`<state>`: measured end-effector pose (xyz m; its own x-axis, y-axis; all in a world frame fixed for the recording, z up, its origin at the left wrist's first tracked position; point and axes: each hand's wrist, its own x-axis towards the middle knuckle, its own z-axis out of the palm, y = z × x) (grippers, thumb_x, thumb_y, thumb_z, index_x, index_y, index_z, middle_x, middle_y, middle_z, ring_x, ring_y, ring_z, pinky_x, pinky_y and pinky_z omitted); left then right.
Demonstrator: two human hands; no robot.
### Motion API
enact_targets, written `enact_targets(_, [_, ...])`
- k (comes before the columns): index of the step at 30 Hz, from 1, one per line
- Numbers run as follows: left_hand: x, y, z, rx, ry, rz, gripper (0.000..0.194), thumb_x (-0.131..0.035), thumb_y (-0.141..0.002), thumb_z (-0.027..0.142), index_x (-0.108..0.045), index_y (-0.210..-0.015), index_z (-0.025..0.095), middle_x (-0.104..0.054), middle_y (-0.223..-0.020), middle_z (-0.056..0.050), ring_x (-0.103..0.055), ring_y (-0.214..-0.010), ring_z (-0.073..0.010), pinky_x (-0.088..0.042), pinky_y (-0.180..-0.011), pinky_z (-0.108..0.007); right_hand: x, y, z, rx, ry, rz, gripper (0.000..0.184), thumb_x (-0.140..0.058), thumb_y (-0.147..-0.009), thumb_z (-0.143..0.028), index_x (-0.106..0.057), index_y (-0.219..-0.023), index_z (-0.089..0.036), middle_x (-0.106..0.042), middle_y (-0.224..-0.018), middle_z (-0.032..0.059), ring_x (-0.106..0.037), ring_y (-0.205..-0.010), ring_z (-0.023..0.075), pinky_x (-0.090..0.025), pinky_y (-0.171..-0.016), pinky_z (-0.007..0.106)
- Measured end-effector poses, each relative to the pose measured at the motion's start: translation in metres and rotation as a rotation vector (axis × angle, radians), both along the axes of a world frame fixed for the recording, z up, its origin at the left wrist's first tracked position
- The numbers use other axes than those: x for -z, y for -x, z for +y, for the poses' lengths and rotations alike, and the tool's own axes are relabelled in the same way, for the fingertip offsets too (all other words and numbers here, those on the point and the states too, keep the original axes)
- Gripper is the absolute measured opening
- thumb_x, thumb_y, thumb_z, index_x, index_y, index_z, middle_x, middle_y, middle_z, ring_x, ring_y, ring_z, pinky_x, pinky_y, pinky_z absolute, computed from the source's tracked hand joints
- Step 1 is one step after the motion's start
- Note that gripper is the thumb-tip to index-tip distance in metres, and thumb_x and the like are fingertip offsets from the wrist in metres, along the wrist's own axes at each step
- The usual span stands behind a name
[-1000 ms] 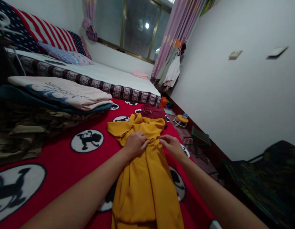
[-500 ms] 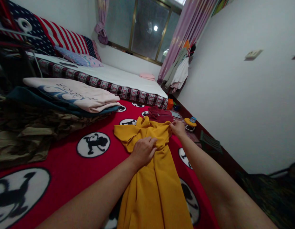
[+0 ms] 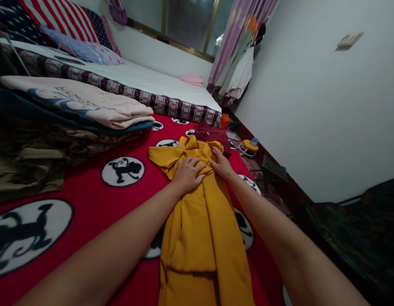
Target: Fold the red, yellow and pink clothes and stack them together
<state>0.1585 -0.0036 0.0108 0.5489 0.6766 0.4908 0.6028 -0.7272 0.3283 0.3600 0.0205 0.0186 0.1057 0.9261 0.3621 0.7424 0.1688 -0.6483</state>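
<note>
A mustard-yellow garment (image 3: 197, 229) with a short sleeve lies lengthwise on the red blanket (image 3: 98, 221), its lower end running out of view at the bottom. My left hand (image 3: 188, 174) rests flat on its upper middle, fingers spread. On the right side of the upper part, my right hand (image 3: 221, 163) touches the cloth with its fingers apart. The right sleeve side is turned inward, while the left sleeve points out to the left. Just beyond the garment sits a folded dark red garment (image 3: 211, 132).
On the left rises a pile of folded clothes, a pale pink shirt (image 3: 101, 106) on top and camouflage cloth (image 3: 28, 165) below. A white-topped bed (image 3: 146, 78) stands along the window. To the right are a dark green stool (image 3: 273, 170) and a wall (image 3: 327, 106).
My right hand has let go of the garment's right edge and moved inward, bringing that side over. My left hand stays on the cloth. The view has tilted downward.
</note>
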Motion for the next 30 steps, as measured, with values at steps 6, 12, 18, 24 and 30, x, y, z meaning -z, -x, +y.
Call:
enact_targets(6, [0.004,-0.002,0.006,0.063,0.032,-0.101,0.034,-0.048,-0.093,0.033,-0.065,-0.121,0.024,-0.06,-0.131,-0.007,-0.052,-0.116,-0.0254,-0.041,-0.098,-0.043,0.006,0.045,-0.064,0.017,-0.088,-0.173,0.056,-0.046,-0.09,-0.03,-0.04,-0.145,-0.017,-0.043,-0.149,0.0125,-0.036,-0.14,0.0232,-0.028,-0.116,0.045])
enact_targets(12, [-0.01,0.022,0.014,-0.231,-0.021,-0.32,0.03,-0.049,-0.09,0.021,-0.067,-0.114,0.021,-0.06,-0.126,-0.008,-0.051,-0.119,-0.0229,-0.04,-0.103,-0.038,0.021,0.067,-0.076,0.048,0.161,-0.357,0.061,-0.041,-0.095,-0.044,-0.032,-0.15,-0.019,-0.025,-0.159,0.011,-0.017,-0.147,0.0285,-0.016,-0.116,0.058])
enact_targets(18, [-0.03,0.07,0.033,-0.668,0.09,0.018,0.06,-0.07,-0.071,0.044,-0.063,-0.125,0.02,-0.056,-0.128,-0.018,-0.051,-0.116,-0.0377,-0.045,-0.091,-0.047,0.017,0.066,-0.078,0.059,0.159,-0.335,0.06,-0.041,-0.095,-0.045,-0.034,-0.149,-0.02,-0.027,-0.158,0.0089,-0.019,-0.147,0.0254,-0.016,-0.117,0.053])
enact_targets(24, [-0.036,0.088,0.048,-0.689,0.322,0.093,0.036,-0.05,-0.087,0.042,-0.075,-0.106,0.025,-0.069,-0.11,-0.013,-0.065,-0.098,-0.0321,-0.049,-0.078,-0.038,0.018,0.066,-0.079,0.057,0.145,-0.323,0.06,-0.043,-0.094,-0.043,-0.036,-0.148,-0.017,-0.029,-0.157,0.0094,-0.02,-0.147,0.0251,-0.016,-0.118,0.051])
enact_targets(30, [-0.042,0.075,0.039,-0.587,0.321,0.212,0.081,-0.047,-0.067,0.083,-0.068,-0.118,0.023,-0.065,-0.116,-0.019,-0.06,-0.105,-0.0398,-0.049,-0.082,-0.045,0.019,0.066,-0.079,0.06,0.133,-0.311,0.06,-0.043,-0.094,-0.044,-0.036,-0.148,-0.018,-0.029,-0.157,0.0097,-0.021,-0.147,0.0253,-0.016,-0.118,0.051])
